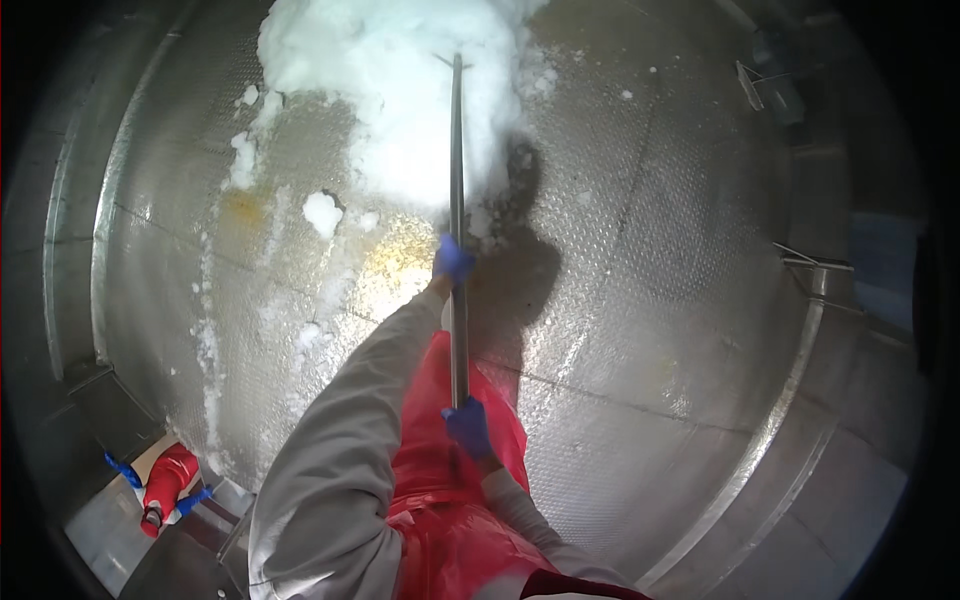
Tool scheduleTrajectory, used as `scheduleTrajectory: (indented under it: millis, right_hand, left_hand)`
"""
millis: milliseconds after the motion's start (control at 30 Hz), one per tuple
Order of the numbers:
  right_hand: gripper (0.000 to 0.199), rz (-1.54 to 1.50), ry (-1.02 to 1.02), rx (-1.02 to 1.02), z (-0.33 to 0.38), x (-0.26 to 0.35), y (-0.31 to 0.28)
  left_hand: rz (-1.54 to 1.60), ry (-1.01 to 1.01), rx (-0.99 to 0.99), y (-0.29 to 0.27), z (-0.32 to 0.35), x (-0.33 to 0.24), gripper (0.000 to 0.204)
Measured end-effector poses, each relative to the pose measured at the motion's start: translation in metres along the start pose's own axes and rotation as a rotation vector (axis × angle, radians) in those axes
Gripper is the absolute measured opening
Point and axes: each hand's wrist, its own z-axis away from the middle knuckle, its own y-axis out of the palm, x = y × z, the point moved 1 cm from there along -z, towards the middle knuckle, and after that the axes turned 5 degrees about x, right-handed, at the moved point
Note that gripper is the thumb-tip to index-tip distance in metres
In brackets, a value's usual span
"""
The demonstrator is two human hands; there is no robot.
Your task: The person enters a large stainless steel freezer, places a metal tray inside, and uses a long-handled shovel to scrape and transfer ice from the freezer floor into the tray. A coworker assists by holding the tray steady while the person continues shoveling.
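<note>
A long metal pole [457, 190] runs away from me into a big white heap of crushed ice [390, 80] on a ribbed steel floor [650, 250]. My left hand [453, 260], in a blue glove, grips the pole about midway. My right hand [468, 427], also blue-gloved, holds the near end close to my red apron [450, 500]. The pole's far tip is buried in the ice. Grey sleeves cover both forearms.
Small ice clumps [322, 212] and a thin white trail lie left of the heap. A raised steel rim [800, 350] curves along the right. Another person in red with blue gloves [165, 485] is at the lower left, beyond the edge.
</note>
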Motion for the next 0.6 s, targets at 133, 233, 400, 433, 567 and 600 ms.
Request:
scheduleTrajectory:
  millis: [133, 233, 400, 433, 567, 600]
  right_hand:
    - [0.033, 0.228, -0.052, -0.12, 0.076, -0.043, -0.021]
    - [0.035, 0.323, -0.049, -0.138, 0.121, -0.074, -0.01]
    - [0.035, 0.212, 0.003, -0.209, 0.195, -0.115, 0.039]
    - [0.035, 0.208, 0.01, -0.211, 0.207, -0.131, 0.053]
    - [0.043, 0.11, 0.029, -0.264, 0.256, -0.175, 0.11]
    - [0.043, 0.272, 0.01, -0.252, 0.273, -0.192, 0.137]
  left_hand:
    - [0.017, -0.089, 0.086, 0.029, 0.096, 0.0, 0.052]
    - [-0.012, -0.13, 0.077, 0.041, 0.132, 0.046, 0.051]
    - [0.029, -0.121, 0.14, 0.044, 0.206, 0.103, 0.044]
    - [0.024, -0.108, 0.138, 0.043, 0.216, 0.128, 0.043]
    - [-0.043, -0.005, 0.222, 0.027, 0.284, 0.167, 0.041]
    - [-0.077, 0.033, 0.27, 0.021, 0.311, 0.162, 0.041]
